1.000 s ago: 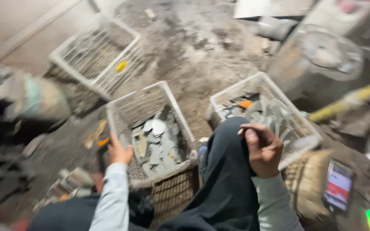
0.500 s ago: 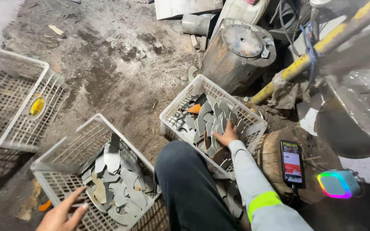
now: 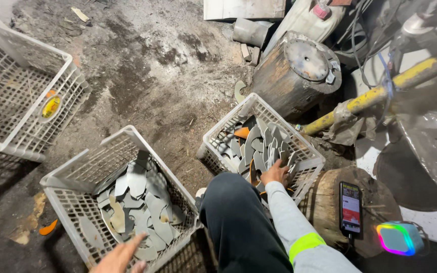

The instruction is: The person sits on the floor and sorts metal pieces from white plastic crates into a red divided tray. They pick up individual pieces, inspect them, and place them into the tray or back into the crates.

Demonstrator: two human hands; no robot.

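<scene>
My right hand (image 3: 275, 173) reaches into the right white plastic basket (image 3: 309, 151), its fingers down among several grey curved metal blades (image 3: 255, 146); whether it grips one I cannot tell. My left hand (image 3: 120, 256) hovers at the bottom edge over the near rim of the middle white basket (image 3: 77, 167), fingers spread and pointing toward the grey metal blades (image 3: 142, 202) lying in it. It holds nothing. My dark-trousered knee (image 3: 233, 212) sits between the two baskets.
A third white basket (image 3: 31, 96) with a yellow object stands at the left. A rusty metal drum (image 3: 299, 71) and a yellow pipe (image 3: 380, 93) are behind the right basket. A phone (image 3: 351, 208) lies on a wooden stump, beside a glowing multicoloured device (image 3: 398, 238). The floor is dirt.
The view has swung right and down. My right hand went from my knee into the right basket and stays among the blades. My left hand left the middle basket's rim and now hovers.
</scene>
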